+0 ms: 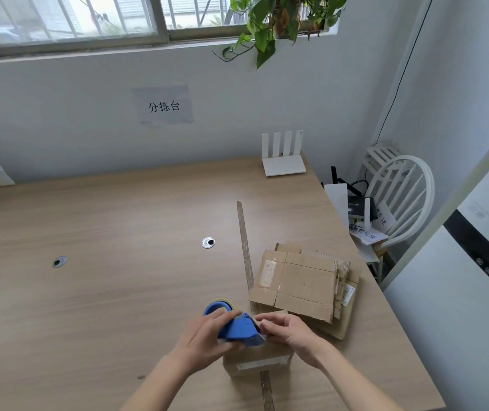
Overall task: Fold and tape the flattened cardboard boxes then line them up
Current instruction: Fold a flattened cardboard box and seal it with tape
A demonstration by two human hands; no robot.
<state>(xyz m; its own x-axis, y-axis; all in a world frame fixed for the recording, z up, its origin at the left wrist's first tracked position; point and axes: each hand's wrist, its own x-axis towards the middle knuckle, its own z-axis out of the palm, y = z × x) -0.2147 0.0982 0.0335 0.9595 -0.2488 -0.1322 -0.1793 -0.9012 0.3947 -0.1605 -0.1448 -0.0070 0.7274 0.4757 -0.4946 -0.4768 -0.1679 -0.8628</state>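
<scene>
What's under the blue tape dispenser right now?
A folded box sits under the dispenser. Both hands, left and right, cover its top, so the seam is hidden.

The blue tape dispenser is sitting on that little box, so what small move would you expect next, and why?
Probably a short pull of the blue tape dispenser across the top of the folded box. The left hand holds the dispenser on the box, the right hand has its fingers at the dispenser's front end, and the flattened boxes lie waiting beyond.
</scene>
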